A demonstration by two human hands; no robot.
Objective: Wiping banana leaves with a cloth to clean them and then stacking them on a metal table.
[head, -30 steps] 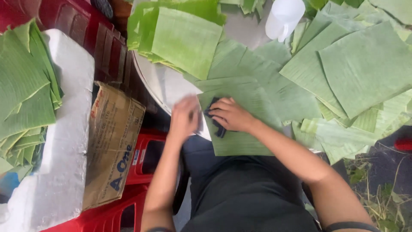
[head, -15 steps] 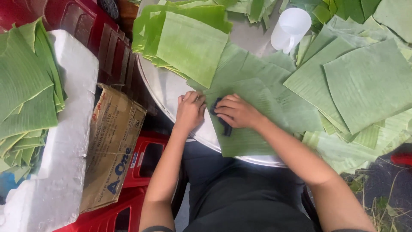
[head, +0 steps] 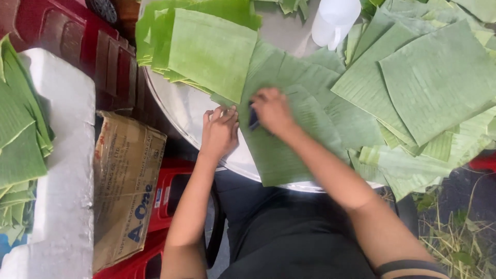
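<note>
Everything is placed here relative to the round metal table point(head: 178, 111). Off its left side, well apart, a white foam box point(head: 67, 170) carries a stack of cut leaves point(head: 18, 150), and a cardboard box point(head: 126, 186) lies on red crates point(head: 178, 188) just beside the rim. On the table's upper left a pile of squared leaf pieces point(head: 206, 49) is stacked. At the near edge the left hand point(head: 219, 132) is laid flat, fingers spread, on the side of a banana leaf sheet point(head: 281, 150) — pressing it, not gripping. Just right of it the right hand point(head: 271, 111) is closed around a small dark tool point(head: 253, 118); its kind cannot be told through the blur. A white plastic jug point(head: 336, 20) stands at the far edge, and loose leaf sheets point(head: 439, 77) are spread over the right side. The sheet overhangs the rim, so it could be torn or dragged off if it is pressed unevenly; the left fingers lie near the tool and could be nicked.
</note>
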